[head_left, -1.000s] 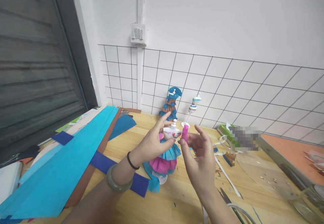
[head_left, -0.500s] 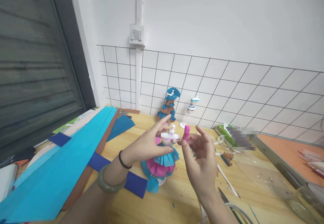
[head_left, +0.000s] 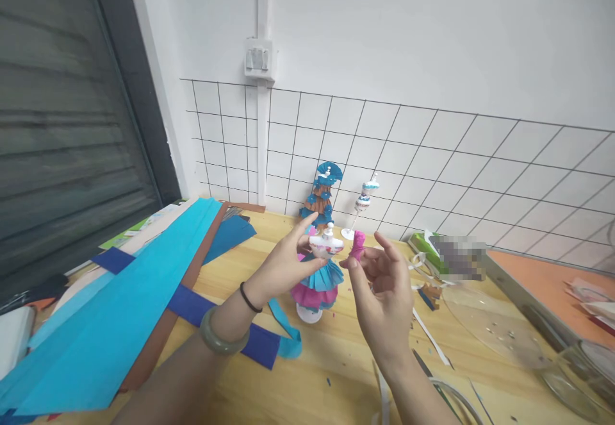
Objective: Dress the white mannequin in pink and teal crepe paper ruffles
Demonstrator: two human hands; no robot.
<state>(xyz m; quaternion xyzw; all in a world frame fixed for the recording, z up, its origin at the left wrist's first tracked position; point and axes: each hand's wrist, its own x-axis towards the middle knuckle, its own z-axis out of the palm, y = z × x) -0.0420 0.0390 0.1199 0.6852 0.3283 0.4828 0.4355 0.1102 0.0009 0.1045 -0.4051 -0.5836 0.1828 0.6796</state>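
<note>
In the middle of the head view a small white dress form (head_left: 325,245) wears a ruffled paper skirt (head_left: 318,289) in blue and pink. My left hand (head_left: 287,259) grips its torso from the left, thumb in front and fingers partly hidden behind. Just to the right, my right hand (head_left: 382,284) pinches a twisted piece of pink crepe paper (head_left: 358,244) between thumb and forefinger, close to the torso. The form's round white base (head_left: 309,313) shows under the skirt. A light blue paper strip (head_left: 289,341) lies curled near it.
Long blue crepe sheets (head_left: 120,303) and a dark blue strip (head_left: 192,308) cover the left side. Behind stand a blue-and-brown dressed form (head_left: 319,206) and a barer white form (head_left: 364,202). Scissors (head_left: 430,374), a glass jar (head_left: 583,374) and paper scraps lie right.
The dress form has risen and shifted slightly right with my left hand, baring more of its base. My right hand still pinches the pink crepe paper.
</note>
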